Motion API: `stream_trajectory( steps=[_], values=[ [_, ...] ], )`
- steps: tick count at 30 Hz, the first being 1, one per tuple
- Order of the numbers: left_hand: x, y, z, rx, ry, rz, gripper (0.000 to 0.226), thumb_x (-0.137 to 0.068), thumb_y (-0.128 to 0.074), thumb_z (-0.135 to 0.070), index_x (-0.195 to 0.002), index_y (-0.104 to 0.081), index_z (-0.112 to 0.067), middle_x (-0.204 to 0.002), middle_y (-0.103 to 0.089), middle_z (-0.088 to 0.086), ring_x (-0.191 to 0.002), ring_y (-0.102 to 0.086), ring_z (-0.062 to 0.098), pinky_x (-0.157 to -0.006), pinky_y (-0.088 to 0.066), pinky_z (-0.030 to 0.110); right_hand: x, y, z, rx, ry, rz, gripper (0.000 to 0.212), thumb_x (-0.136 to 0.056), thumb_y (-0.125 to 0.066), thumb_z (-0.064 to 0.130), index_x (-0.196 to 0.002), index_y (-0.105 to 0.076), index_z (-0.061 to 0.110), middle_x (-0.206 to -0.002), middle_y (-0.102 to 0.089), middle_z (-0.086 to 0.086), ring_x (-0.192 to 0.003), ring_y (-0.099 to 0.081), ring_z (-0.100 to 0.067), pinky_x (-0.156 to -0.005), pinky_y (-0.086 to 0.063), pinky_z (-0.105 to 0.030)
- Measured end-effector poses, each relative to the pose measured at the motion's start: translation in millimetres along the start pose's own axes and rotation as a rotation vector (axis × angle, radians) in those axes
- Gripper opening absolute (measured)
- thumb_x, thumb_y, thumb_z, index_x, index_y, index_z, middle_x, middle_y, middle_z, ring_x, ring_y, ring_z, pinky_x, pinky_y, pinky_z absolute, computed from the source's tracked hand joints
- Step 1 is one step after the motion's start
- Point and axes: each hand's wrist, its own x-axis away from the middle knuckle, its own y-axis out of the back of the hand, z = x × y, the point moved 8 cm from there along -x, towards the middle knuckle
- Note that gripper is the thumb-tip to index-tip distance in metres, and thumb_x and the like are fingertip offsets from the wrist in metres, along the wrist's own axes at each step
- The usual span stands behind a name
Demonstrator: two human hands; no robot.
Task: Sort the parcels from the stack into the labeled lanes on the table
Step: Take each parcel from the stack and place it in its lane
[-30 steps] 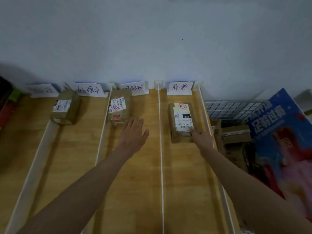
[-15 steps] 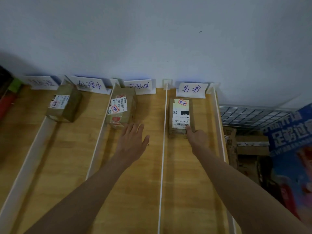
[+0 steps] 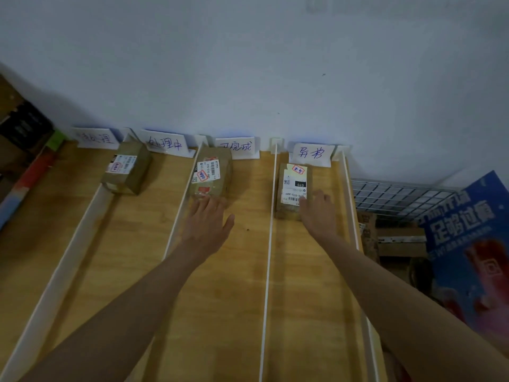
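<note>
A: Which step is happening?
B: The right hand (image 3: 316,213), fingers spread, is pressing the parcel (image 3: 294,188) into the far-right lane; the left hand (image 3: 209,224) is hovering open, holding nothing.
A: Next?
B: Probably releasing and fetching another.

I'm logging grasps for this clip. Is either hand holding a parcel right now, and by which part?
Neither grips one. The right hand rests its fingers on the near end of the rightmost parcel; the left hand, fingers straight, touches the middle parcel.
</note>
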Motion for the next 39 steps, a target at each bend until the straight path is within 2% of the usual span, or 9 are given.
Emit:
stream_trajectory(
  steps=[2,6,11,16,20,27,32,36,39],
  values=[
    [14.7,22.9,14.4,-0.003,0.009,-0.045,0.048,-0.099,-0.038,-0.046,-0.136,-0.050,-0.017,-0.141,-0.051,0.004,-0.133,-0.044,0.024,-0.113,-0.030,0.041,25.9,14.2,33.2,0.134,0.177,-0.031,0.044,-0.102,-0.043,0.036,-0.137,-0.045,0.010,-0.135,-0.049,-0.012,-0.118,-0.048,-0.029,-0.091,-0.043,-0.039],
    [58.3,70.5,51.9,-0.023,0.051,-0.128,0.048,-0.099,-0.036,-0.044,-0.134,-0.053,-0.016,-0.138,-0.055,0.007,-0.130,-0.047,0.026,-0.111,-0.032,0.043,91.4,21.9,92.4,0.318,0.371,-0.083,0.049,-0.102,-0.038,0.040,-0.145,-0.042,0.016,-0.150,-0.043,-0.009,-0.139,-0.037,-0.030,-0.115,-0.030,-0.047],
    [140.5,111.4,122.2,-0.048,0.135,-0.180,0.054,-0.102,-0.038,-0.045,-0.144,-0.046,-0.013,-0.150,-0.045,0.008,-0.139,-0.039,0.027,-0.116,-0.024,0.044,185.1,-3.5,167.2,0.445,0.524,-0.096,0.048,-0.103,-0.030,0.044,-0.142,-0.040,0.018,-0.149,-0.041,-0.008,-0.138,-0.035,-0.030,-0.116,-0.026,-0.046],
    [245.5,135.9,209.1,-0.035,0.240,-0.212,0.052,-0.102,-0.035,-0.046,-0.145,-0.044,-0.017,-0.149,-0.044,0.004,-0.139,-0.037,0.023,-0.116,-0.022,0.042,284.8,-47.6,241.3,0.470,0.639,-0.071,0.066,-0.096,-0.007,0.050,-0.144,-0.041,0.020,-0.149,-0.044,-0.008,-0.136,-0.039,-0.029,-0.112,-0.031,-0.047],
    [332.6,149.6,276.9,-0.063,0.336,-0.236,0.052,-0.103,-0.032,-0.046,-0.145,-0.042,-0.017,-0.149,-0.043,0.003,-0.139,-0.035,0.022,-0.118,-0.020,0.042,354.4,-87.2,300.2,0.456,0.731,-0.037,0.052,-0.103,-0.027,0.044,-0.148,-0.036,0.021,-0.152,-0.040,-0.005,-0.140,-0.035,-0.030,-0.117,-0.023,-0.047],
    [445.2,169.1,386.7,-0.124,0.494,-0.275,0.054,-0.102,-0.030,-0.049,-0.145,-0.041,-0.018,-0.148,-0.044,0.002,-0.137,-0.039,0.022,-0.117,-0.024,0.043,453.3,-153.7,393.2,0.395,0.893,0.006,0.048,-0.103,-0.030,0.042,-0.143,-0.042,0.020,-0.145,-0.048,-0.004,-0.132,-0.044,-0.026,-0.111,-0.032,-0.042],
    [486.9,186.8,448.2,-0.139,0.553,-0.336,0.055,-0.100,-0.024,-0.048,-0.134,-0.051,-0.015,-0.137,-0.054,0.006,-0.128,-0.048,0.025,-0.111,-0.031,0.043,489.6,-194.5,453.3,0.356,0.954,0.047,0.048,-0.103,-0.032,0.042,-0.142,-0.044,0.018,-0.141,-0.051,-0.004,-0.129,-0.047,-0.026,-0.109,-0.035,-0.043],
    [497.3,192.6,506.6,-0.143,0.616,-0.328,0.053,-0.101,-0.032,-0.048,-0.141,-0.048,-0.018,-0.144,-0.050,0.004,-0.134,-0.044,0.022,-0.115,-0.024,0.043,502.9,-233.1,500.1,0.334,0.988,0.064,0.046,-0.103,-0.032,0.042,-0.138,-0.046,0.015,-0.136,-0.053,-0.007,-0.125,-0.049,-0.027,-0.104,-0.038,-0.042],
    [493.3,197.4,547.2,-0.224,0.606,-0.279,0.044,-0.100,-0.035,-0.044,-0.134,-0.052,-0.023,-0.139,-0.052,0.002,-0.130,-0.046,0.022,-0.110,-0.031,0.043,503.0,-266.0,535.3,0.294,0.985,0.099,0.046,-0.103,-0.034,0.043,-0.139,-0.045,0.016,-0.137,-0.052,-0.006,-0.125,-0.049,-0.026,-0.104,-0.039,-0.041]
  ],
)
